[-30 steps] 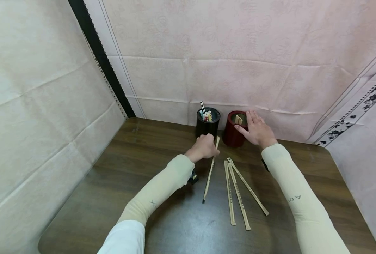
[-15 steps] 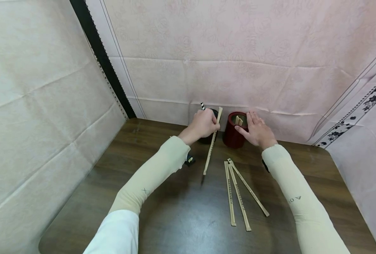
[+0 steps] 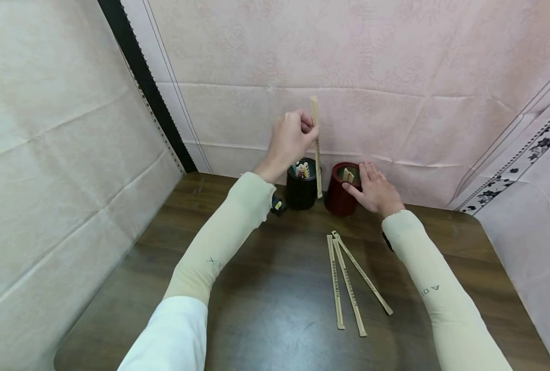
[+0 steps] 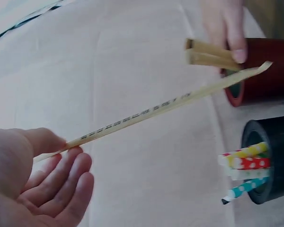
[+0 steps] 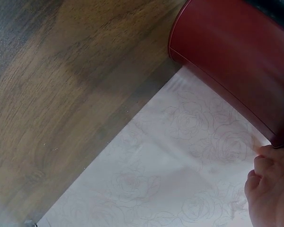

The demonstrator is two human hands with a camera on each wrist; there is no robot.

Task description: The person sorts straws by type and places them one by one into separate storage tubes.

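Note:
My left hand [image 3: 289, 141] pinches a slim paper-wrapped straw [image 3: 318, 167] near its upper end. The straw hangs upright in the air beside the black cup, and printed letters run along it in the left wrist view. Its lower end overlaps the red cup [image 4: 270, 78] in that view. On the right side of the red cup's rim rests my right hand [image 3: 378, 191], fingers straight and thumb across the near rim. A few wrapped pieces [image 4: 210, 54] stick out of the red cup. The black cup [image 3: 301, 195] holds several dotted paper straws [image 4: 251, 163].
Three more wrapped straws [image 3: 349, 288] lie fanned out on the dark wooden table [image 3: 256, 330], in front of the cups. A pale patterned cloth [image 3: 372, 62] hangs as a wall behind them, with another cloth wall [image 3: 70, 154] at the left.
My left hand has lifted the wrapped straw from low over the table, up and away from me, to a height above the cups. The right hand stays at the red cup.

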